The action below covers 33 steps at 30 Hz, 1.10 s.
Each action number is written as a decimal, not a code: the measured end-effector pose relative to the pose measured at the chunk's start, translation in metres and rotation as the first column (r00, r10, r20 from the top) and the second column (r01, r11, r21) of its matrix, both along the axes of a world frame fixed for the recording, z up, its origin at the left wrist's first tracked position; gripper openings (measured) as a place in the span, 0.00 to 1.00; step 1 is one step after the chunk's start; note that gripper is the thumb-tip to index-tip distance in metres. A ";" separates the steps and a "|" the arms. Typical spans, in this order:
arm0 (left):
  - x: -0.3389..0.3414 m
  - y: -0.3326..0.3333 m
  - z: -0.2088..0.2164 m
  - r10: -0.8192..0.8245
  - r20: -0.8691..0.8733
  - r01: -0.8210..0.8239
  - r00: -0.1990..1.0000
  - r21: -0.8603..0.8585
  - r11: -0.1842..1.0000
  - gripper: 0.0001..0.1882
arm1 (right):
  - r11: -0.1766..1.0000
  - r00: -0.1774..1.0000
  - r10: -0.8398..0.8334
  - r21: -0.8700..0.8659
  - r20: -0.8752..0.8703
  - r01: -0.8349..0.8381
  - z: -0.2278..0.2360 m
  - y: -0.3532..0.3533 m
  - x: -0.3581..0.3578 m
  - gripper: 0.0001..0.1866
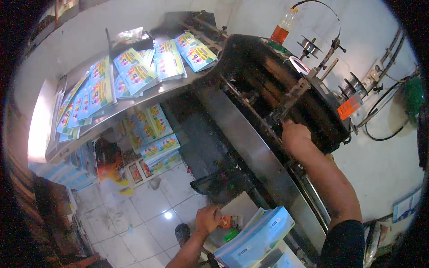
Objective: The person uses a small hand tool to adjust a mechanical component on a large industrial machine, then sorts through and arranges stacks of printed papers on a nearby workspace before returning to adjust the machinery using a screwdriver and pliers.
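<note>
Remotely, I see the right hand [296, 136] curled at the metal arm [295, 95] of the dark machine [325, 109], the left hand [208, 219] left of that machine; I can't tell whether either grips anything. The booklet stack [257, 239] sits beside the machine, probably for easy reach.

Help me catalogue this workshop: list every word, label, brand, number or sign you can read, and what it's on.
Wording isn't copied here; print shows on:
Yellow-and-blue booklets on the metal table: cover lettering, finer lines too blurred.
Blue stacked booklets near the lower edge: small print, unreadable.
Orange tag on the machine: any marks too blurred.
Orange packet beside the left hand: too small to read.
</note>
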<state>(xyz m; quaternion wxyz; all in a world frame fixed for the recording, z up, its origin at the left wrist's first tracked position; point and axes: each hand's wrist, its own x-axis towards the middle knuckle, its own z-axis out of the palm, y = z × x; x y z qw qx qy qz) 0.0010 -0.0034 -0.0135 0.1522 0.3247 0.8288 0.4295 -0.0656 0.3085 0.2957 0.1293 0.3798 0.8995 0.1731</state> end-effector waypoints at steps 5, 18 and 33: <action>0.001 -0.006 -0.002 0.007 0.036 -0.007 0.999 0.019 1.000 0.15 | 1.000 0.999 -0.008 -0.005 -0.037 0.008 0.023 -0.014 0.004 0.15; 0.001 -0.003 -0.007 0.014 0.000 -0.014 1.000 0.010 1.000 0.15 | 0.998 0.994 0.062 -0.034 0.092 -0.059 0.035 -0.024 0.001 0.18; 0.001 -0.005 -0.002 -0.015 -0.004 0.016 1.000 0.027 1.000 0.13 | 0.998 0.996 0.063 0.001 0.057 -0.063 0.002 -0.001 0.000 0.16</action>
